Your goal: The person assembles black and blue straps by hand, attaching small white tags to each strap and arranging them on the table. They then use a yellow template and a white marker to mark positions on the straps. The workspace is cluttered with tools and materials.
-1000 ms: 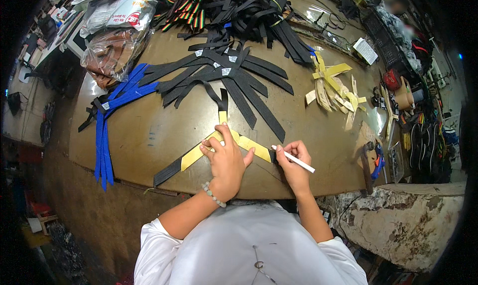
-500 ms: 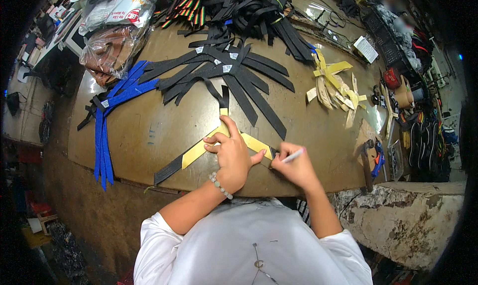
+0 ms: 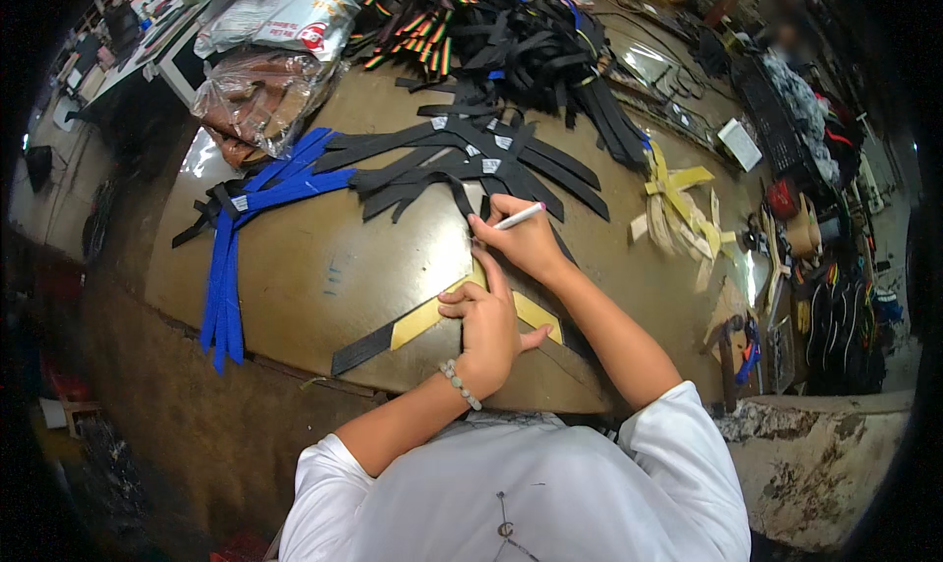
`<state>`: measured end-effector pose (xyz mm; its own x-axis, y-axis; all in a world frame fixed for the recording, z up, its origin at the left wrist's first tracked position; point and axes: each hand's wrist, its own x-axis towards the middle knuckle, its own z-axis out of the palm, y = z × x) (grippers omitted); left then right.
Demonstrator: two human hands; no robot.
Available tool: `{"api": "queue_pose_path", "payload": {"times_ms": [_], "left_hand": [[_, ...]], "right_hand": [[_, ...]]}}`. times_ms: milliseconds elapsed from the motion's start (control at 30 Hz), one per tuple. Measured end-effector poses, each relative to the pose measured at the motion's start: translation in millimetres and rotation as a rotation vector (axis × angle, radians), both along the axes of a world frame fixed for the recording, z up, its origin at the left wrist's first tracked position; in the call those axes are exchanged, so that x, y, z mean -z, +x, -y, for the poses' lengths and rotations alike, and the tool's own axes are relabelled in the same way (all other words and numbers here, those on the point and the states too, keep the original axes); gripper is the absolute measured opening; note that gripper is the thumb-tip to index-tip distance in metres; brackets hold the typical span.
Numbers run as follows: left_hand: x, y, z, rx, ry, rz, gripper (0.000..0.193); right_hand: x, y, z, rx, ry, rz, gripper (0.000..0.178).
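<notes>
A yellow Y-shaped template [image 3: 416,323] lies over black webbing straps [image 3: 360,351] near the front of the table. My left hand [image 3: 488,328] presses down on its middle with fingers spread, covering the centre. One yellow arm shows on each side of that hand. Just beyond my left fingertips, my right hand [image 3: 526,240] pinches a white marker pen [image 3: 521,216] with a pinkish end. Its tip is hidden behind the fingers, beside the upper strap and the template's top end.
Black strap pieces with white labels [image 3: 491,166] spread across the table [image 3: 285,307] ahead. Blue straps [image 3: 224,277] lie left, near a plastic-wrapped brown bundle [image 3: 253,105]. Yellow and cream strips [image 3: 678,203] sit right, with a hammer [image 3: 728,361] near the front right edge.
My right hand has moved with the pen from the template's right arm up and left to its top end. My left hand stays pressed on the template. The whole view has shifted slightly.
</notes>
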<state>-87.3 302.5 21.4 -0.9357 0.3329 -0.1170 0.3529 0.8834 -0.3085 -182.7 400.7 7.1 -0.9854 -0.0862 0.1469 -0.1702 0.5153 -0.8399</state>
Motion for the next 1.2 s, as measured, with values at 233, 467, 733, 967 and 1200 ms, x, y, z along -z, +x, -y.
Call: {"api": "queue_pose_path", "payload": {"times_ms": [233, 467, 733, 967, 1200], "left_hand": [[-2, -4, 2, 0.061, -0.038, -0.009, 0.124], [0, -1, 4, 0.055, 0.030, -0.050, 0.121], [5, 1, 4, 0.036, 0.085, -0.045, 0.120], [8, 3, 8, 0.036, 0.137, -0.070, 0.119], [16, 22, 15, 0.000, 0.273, -0.142, 0.098]], "right_hand": [[3, -8, -4, -0.088, 0.013, -0.004, 0.028], [7, -12, -11, -0.155, -0.027, 0.001, 0.030], [-5, -11, -8, -0.066, -0.097, -0.051, 0.025], [-2, 4, 0, 0.023, -0.286, 0.074, 0.029], [4, 22, 17, -0.039, -0.055, 0.103, 0.039]]}}
